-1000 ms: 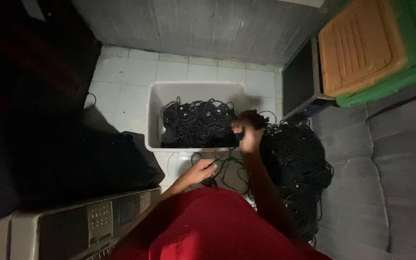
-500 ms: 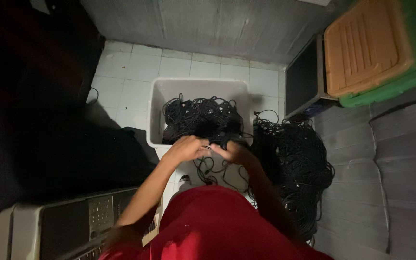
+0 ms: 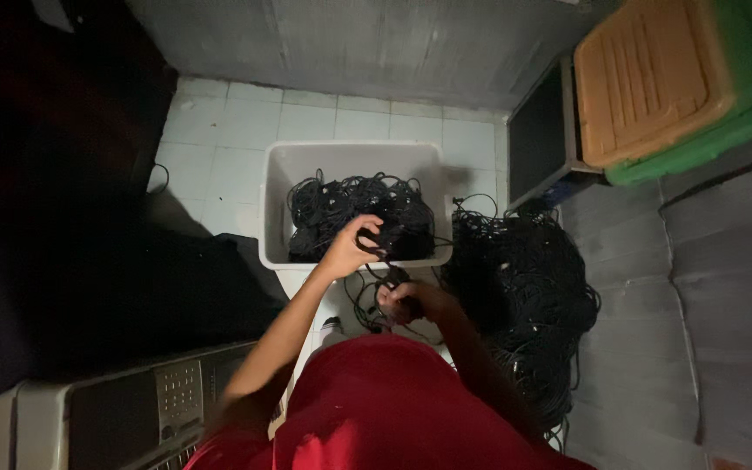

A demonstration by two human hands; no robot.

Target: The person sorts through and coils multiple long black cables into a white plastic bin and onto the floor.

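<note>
The left hand [image 3: 352, 245] pinched a thin black cable [image 3: 374, 292] at the white plastic bin's [image 3: 276, 204] near rim; the right hand [image 3: 404, 300] gripped it just below, with open tiled floor [image 3: 219, 157] to the left.

The person wears a red top, arms bare.

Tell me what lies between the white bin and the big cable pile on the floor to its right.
In the head view, loose black cable strands run from the cable pile to the white bin; white floor tiles show behind.
</note>
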